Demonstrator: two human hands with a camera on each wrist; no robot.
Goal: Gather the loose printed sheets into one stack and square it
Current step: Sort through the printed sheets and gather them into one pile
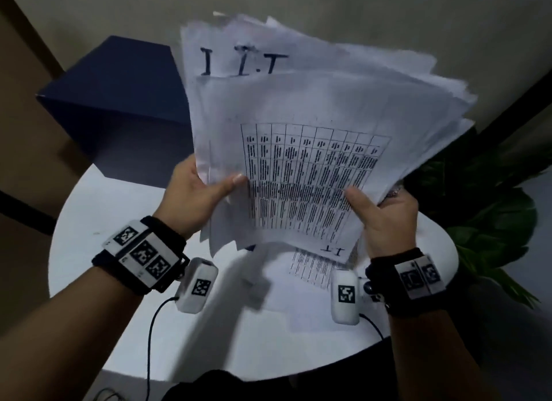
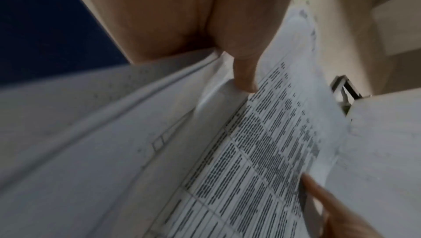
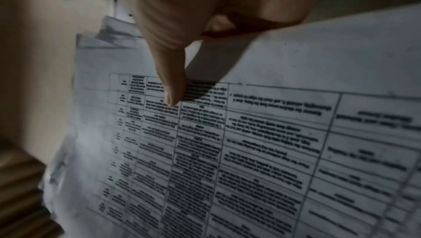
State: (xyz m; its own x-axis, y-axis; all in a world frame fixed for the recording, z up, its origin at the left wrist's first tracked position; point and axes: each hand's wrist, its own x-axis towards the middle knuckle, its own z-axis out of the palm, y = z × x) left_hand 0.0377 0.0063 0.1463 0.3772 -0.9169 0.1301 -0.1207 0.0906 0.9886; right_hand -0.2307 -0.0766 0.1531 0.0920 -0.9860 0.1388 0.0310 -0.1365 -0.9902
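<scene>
An uneven bundle of printed sheets is lifted above the round white table, its edges fanned out and its front sheet showing a printed table. My left hand grips the bundle's left edge, thumb on the front. My right hand grips the lower right edge, thumb on the print. In the left wrist view my left thumb presses the sheets. My right thumb lies on the table print in the right wrist view. One more printed sheet lies flat on the table under the bundle.
A dark blue box stands at the table's far left. A green leafy plant is off the right edge. Cables hang from both wrist cameras over the near table edge.
</scene>
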